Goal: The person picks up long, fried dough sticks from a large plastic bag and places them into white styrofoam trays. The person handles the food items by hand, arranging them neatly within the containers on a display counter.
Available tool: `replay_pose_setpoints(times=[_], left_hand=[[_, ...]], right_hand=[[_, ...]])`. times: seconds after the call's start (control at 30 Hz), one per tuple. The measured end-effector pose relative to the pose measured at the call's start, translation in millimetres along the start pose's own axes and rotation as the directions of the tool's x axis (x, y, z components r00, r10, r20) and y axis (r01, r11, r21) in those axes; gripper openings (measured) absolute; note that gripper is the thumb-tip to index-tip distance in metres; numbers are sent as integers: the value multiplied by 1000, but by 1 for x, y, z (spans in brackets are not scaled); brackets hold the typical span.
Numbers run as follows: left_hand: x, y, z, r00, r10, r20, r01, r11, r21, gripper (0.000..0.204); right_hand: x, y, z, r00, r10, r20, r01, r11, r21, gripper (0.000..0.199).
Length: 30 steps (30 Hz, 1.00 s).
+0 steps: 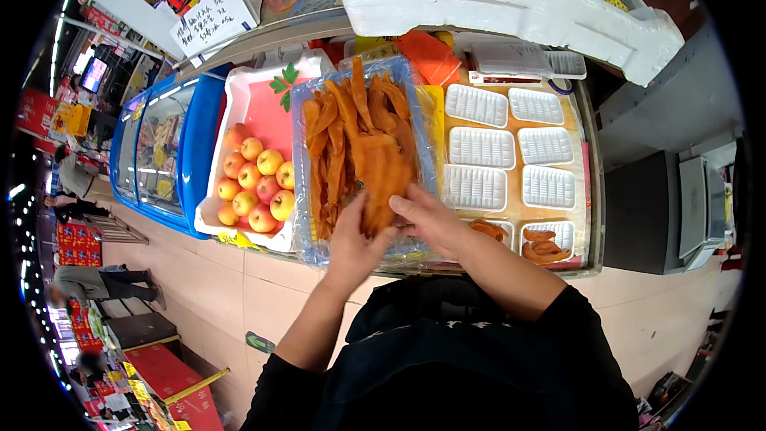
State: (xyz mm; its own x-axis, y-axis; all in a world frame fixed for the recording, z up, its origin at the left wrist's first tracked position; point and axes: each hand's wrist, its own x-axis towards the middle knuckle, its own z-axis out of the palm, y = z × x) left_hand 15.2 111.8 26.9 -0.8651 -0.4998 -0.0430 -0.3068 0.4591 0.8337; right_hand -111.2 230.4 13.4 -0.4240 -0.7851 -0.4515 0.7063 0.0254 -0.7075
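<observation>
We are pinching a long, limp orange dried-fruit strip (pixel 381 191) between our left hand (pixel 357 241) and right hand (pixel 428 219), fingers curled round its near end above the clear plastic-lined tray (pixel 307 235), and it is looking light, leathery, maybe sticky.

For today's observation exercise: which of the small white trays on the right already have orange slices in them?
The two small white trays nearest the person, one beside the right hand at, one right of it. The other small white trays behind them are bare.
</observation>
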Motion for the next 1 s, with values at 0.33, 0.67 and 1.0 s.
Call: replay_pose_setpoints(times=[0.33, 0.67, 1.0], left_hand=[[15, -45, -54, 979, -117, -167, 143, 978, 150, 18], [37, -50, -66, 998, 42, 37, -56, 673, 738, 30], [65, -57, -58, 997, -29, 67, -32, 656, 754, 44]], right_hand=[[3, -10, -22, 999, -49, 18, 45, 984, 172, 56], [-3, -23, -9, 992, -114, 61, 105, 985, 140, 59], [-12, -18, -20, 996, -73, 59, 67, 993, 92, 60]])
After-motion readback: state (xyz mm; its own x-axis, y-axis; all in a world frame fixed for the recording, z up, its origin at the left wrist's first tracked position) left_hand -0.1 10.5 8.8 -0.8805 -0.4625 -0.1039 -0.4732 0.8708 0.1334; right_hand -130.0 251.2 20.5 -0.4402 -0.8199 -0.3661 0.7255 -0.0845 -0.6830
